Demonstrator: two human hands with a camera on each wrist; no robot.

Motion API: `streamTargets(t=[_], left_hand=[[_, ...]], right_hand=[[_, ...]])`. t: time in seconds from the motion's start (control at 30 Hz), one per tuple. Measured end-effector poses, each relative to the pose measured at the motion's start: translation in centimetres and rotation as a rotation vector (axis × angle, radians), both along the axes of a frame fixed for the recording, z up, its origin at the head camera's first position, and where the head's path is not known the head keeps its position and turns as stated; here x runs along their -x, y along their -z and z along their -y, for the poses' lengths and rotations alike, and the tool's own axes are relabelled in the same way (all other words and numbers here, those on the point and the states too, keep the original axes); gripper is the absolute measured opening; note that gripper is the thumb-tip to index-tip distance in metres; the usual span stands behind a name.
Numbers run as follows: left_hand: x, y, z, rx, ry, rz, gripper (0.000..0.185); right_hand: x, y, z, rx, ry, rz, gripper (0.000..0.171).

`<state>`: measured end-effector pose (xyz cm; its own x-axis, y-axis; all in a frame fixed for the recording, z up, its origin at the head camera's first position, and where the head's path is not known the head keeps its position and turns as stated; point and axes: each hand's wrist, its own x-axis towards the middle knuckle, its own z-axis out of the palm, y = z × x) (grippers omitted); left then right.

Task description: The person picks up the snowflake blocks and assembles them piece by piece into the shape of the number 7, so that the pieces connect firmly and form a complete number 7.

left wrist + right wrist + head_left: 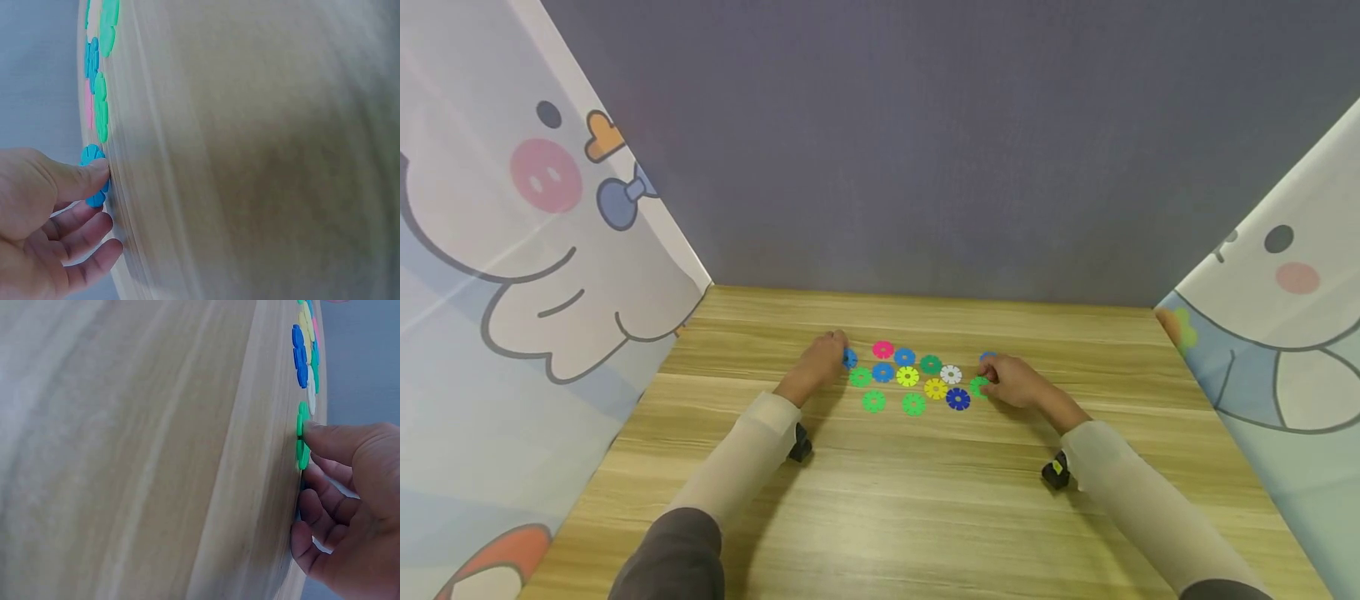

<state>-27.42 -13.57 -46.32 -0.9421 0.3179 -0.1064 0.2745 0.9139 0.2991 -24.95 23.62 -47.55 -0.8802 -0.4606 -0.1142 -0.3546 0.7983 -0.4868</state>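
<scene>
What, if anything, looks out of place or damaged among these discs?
Nothing stands out. The loose discs lie flat on the table with no visible damage. The left hand holds a blue disc and the right hand a green disc, both partly covered.

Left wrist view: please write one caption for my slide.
Left hand pinching a blue notched disc, green discs lying nearby.

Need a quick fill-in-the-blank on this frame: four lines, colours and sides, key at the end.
1. The left hand has its thumb on a ____ disc.
2. The right hand has its thumb on a ____ disc.
3. In the head view, the pink disc lies nearer the ____ hand.
4. In the head view, the white disc lies nearer the ____ hand.

Missing words: blue; green; left; right.
</scene>
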Motion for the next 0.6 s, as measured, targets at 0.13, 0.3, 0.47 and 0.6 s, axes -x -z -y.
streamTargets(t=[0.13,0.3,0.47,0.6], left_hand=[[-0.1,-0.1,0.0,0.0,0.003,-0.015,0.017],[0.0,-0.1,0.1,-0.003,0.001,-0.021,0.015],[0.1,0.0,0.1,-0.02,-0.009,-0.008,0.016],[0.1,0.0,0.1,-0.032,-0.022,0.006,0.021]], right_hand=[[0.1,0.1,0.1,-0.006,-0.029,-0.029,0.023],[0.4,0.1,0.7,-0.033,-0.041,0.008,0.016],[0.5,-0.1,1.1,-0.072,-0.077,-0.015,0.015],[0.4,-0.5,1.3,-0.089,-0.09,-0.014,0.016]])
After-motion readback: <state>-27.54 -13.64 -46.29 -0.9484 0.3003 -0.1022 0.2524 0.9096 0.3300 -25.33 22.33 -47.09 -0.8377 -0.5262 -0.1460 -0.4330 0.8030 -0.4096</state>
